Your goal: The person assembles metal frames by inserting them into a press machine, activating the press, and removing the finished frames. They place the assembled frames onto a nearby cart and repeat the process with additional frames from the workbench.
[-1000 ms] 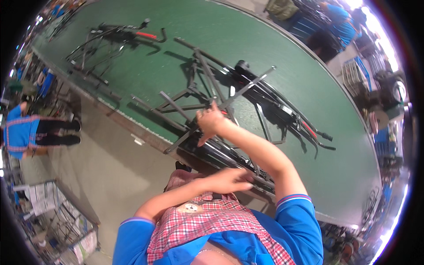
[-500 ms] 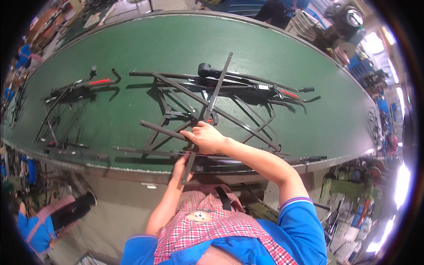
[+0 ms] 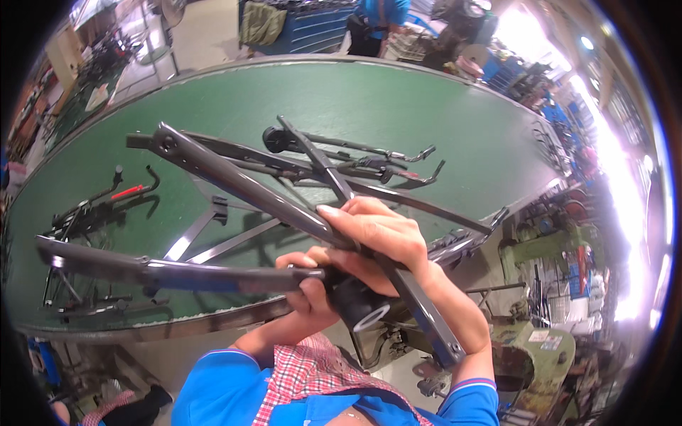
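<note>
Both hands are up off the surface [image 3: 440, 121] and locked onto a dark grey metal frame [image 3: 234, 186], lifted over the near edge, close to the body. The right hand [image 3: 380, 238] lies over the long upper bar of the frame, fingers curled across it and pressed down, thumb side hidden underneath. The left hand [image 3: 309, 284] sits just below and left of it, fingers wrapped round the second bar, which runs away to the left as a flat, slightly curved arm [image 3: 142, 270]. Between the two hands a short black tube [image 3: 359, 309] pokes out toward the camera, its open round end showing. The upper bar runs on past the right wrist, down and off the near edge.

Behind the held frame, a second folded frame [image 3: 355, 160] lies flat mid-surface, with thin rods and a hooked lever at its right end. Near the left edge lies a third one with a red grip [image 3: 128, 192]. The green surface curves round to the far edge, where another person [image 3: 376, 21] in blue stands beside a blue cabinet [image 3: 312, 28].
</note>
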A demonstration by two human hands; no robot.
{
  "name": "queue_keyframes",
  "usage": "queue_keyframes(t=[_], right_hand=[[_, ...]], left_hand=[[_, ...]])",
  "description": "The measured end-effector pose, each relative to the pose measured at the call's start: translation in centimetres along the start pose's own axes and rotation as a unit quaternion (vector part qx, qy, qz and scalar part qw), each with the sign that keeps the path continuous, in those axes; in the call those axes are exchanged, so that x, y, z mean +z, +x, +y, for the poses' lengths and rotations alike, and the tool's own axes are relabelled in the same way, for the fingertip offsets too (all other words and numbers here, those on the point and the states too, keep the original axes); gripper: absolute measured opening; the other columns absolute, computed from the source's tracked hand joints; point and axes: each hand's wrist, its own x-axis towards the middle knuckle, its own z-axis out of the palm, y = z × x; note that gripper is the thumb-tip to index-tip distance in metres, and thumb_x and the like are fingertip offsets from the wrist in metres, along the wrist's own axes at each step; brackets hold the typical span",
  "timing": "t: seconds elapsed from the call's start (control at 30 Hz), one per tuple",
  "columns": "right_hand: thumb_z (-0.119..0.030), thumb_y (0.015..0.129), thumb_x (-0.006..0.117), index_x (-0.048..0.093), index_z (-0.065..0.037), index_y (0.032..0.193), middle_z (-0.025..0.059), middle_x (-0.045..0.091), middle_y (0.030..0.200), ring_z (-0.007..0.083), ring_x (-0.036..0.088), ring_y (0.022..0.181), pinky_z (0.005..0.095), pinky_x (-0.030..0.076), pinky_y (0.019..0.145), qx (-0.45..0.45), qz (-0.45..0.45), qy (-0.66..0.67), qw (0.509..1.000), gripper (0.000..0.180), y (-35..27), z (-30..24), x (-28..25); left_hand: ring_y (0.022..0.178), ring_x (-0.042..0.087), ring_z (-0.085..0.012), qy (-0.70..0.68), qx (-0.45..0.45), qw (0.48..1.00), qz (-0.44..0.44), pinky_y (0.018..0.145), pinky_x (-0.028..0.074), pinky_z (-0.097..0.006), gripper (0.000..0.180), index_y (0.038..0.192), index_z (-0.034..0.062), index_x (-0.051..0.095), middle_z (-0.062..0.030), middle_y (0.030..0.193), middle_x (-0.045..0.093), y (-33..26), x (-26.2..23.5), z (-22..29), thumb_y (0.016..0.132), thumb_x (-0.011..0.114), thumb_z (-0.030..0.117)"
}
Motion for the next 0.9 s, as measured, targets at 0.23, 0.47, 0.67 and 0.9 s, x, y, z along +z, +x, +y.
queue_keyframes(t=[0.23, 0.47, 0.67, 0.9], right_hand=[[0.003, 0.064, 0.072, 0.058, 0.012, 0.11, 0.0172, 0.062, 0.077, 0.0278, 0.061, 0.072, 0.0356, 0.05, 0.07, 0.006, 0.11, -0.131, 0.985, 0.049, -2.7, -14.7, -0.4], [0.005, 0.067, 0.069, 0.054, 0.011, 0.117, 0.0165, 0.063, 0.084, 0.0213, 0.057, 0.069, 0.0304, 0.047, 0.065, 0.017, 0.207, -0.211, 0.955, 0.053, -5.2, -30.6, 4.9], [0.003, 0.076, 0.066, 0.046, 0.009, 0.127, 0.0153, 0.064, 0.084, 0.0184, 0.058, 0.072, 0.0255, 0.046, 0.064, 0.122, 0.263, -0.306, 0.907, 0.055, -13.5, -36.4, 9.0], [-0.018, 0.089, 0.058, 0.035, -0.007, 0.141, -0.0004, 0.054, 0.062, 0.0059, 0.049, 0.056, 0.0225, 0.042, 0.053, 0.472, 0.48, -0.164, 0.722, 0.058, -24.7, -39.2, 16.8]], left_hand=[[0.067, 0.057, -0.0216, -0.054, 0.098, 0.991, -0.07, 0.069, 0.051, -0.034, 0.044, 0.105, 0.0011, 0.034, -0.0176, 0.076, 0.056, -5.6, 5.1, 7.2, 0.093, 0.05, 0.04], [0.068, 0.059, -0.0233, -0.155, 0.075, 0.957, -0.232, 0.069, 0.053, -0.036, 0.039, 0.107, 0.0008, 0.036, -0.0193, 0.077, 0.056, -12.9, 5.9, 18.3, 0.095, 0.047, 0.036], [0.074, 0.06, -0.0224, -0.157, -0.127, 0.927, -0.315, 0.073, 0.052, -0.036, 0.035, 0.103, -0.0007, 0.042, -0.0144, 0.08, 0.057, -20.2, 4.3, 19.5, 0.096, 0.046, 0.033], [0.07, 0.055, -0.0109, -0.03, -0.457, 0.842, -0.284, 0.065, 0.045, -0.024, 0.023, 0.093, 0.0038, 0.05, -0.0052, 0.077, 0.057, -26.3, 2.7, 16.7, 0.097, 0.049, 0.027]])
